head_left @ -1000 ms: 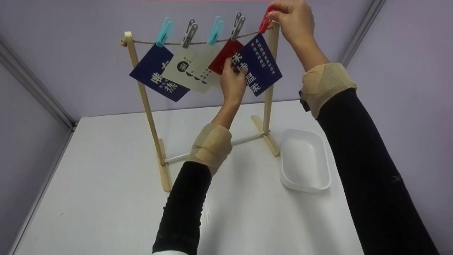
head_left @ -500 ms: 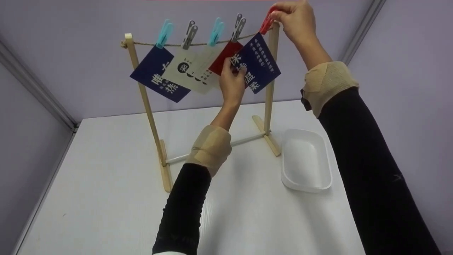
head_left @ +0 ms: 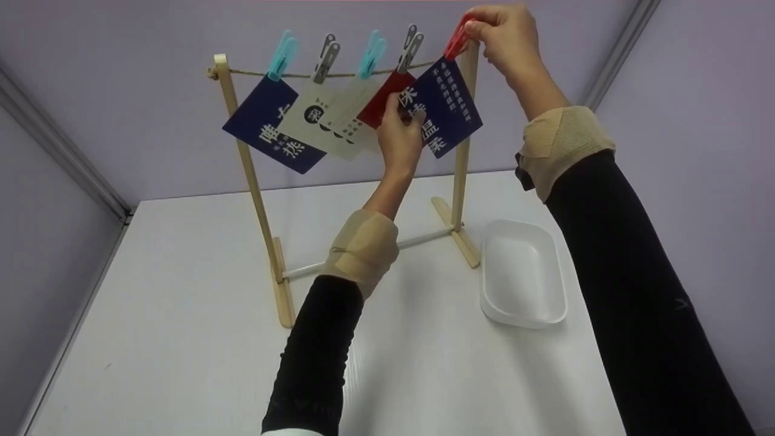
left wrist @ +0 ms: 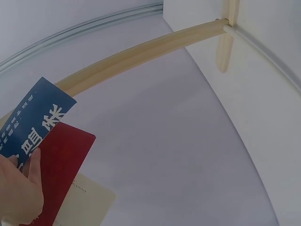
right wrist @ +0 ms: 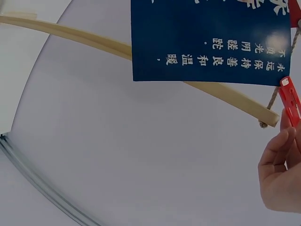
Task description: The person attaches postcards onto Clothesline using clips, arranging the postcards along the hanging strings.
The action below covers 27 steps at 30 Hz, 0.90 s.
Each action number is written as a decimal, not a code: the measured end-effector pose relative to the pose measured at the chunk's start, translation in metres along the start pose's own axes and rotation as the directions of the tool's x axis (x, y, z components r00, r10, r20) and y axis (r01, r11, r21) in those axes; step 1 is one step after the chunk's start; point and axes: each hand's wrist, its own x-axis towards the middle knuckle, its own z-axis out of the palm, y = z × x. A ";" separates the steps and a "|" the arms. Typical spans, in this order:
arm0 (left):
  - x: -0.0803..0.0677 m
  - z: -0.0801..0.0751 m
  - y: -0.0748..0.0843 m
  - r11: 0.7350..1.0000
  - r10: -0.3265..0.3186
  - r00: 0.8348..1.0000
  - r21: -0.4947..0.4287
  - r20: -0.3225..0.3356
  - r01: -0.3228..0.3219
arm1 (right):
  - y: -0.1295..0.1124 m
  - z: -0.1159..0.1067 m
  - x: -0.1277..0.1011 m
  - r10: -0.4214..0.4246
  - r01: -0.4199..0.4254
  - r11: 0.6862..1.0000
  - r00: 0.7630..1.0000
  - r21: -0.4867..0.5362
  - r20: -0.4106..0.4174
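Since a second ago the left hand has crept slightly up the blue card; the card hangs marginally higher. The right hand pinches the red clothespin at the rope's right end, beside the wooden rack's right post. Left fingers and thumb pinch the blue card's left edge, overlapping the red card. Whether the pin's jaws grip the rope is hidden by the fingers. Cards are flat, glossy, rectangular; the rope is rough twine. A white plastic tray sits on the table.
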 end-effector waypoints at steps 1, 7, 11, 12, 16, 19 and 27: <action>0.000 0.000 0.000 1.000 -0.002 1.000 -0.002 0.001 0.002 | 0.000 0.001 0.000 -0.005 0.005 1.000 1.000 -0.020 0.003; 0.001 0.000 -0.001 1.000 -0.021 1.000 -0.011 -0.005 0.021 | -0.003 0.004 -0.001 -0.028 0.035 0.993 0.998 -0.113 0.063; 0.005 -0.002 -0.004 0.999 -0.050 0.999 0.008 0.010 0.050 | -0.003 0.006 -0.001 -0.026 0.033 0.997 0.995 -0.065 0.099; 0.006 -0.003 -0.005 0.998 -0.060 0.998 0.013 0.020 0.060 | -0.002 0.006 -0.002 -0.029 0.034 0.998 0.994 -0.053 0.102; 0.007 -0.012 -0.006 0.995 -0.099 0.989 0.039 0.106 0.096 | 0.003 0.008 -0.005 -0.054 0.057 0.998 0.993 -0.029 0.102; 0.006 -0.029 -0.004 0.983 -0.122 0.970 0.163 0.211 0.088 | 0.012 0.009 -0.010 -0.104 0.104 0.995 0.994 -0.004 0.037; 0.002 -0.103 0.008 0.830 -0.102 0.909 0.538 0.405 -0.147 | 0.063 0.008 -0.044 -0.196 0.213 0.974 0.964 0.081 -0.178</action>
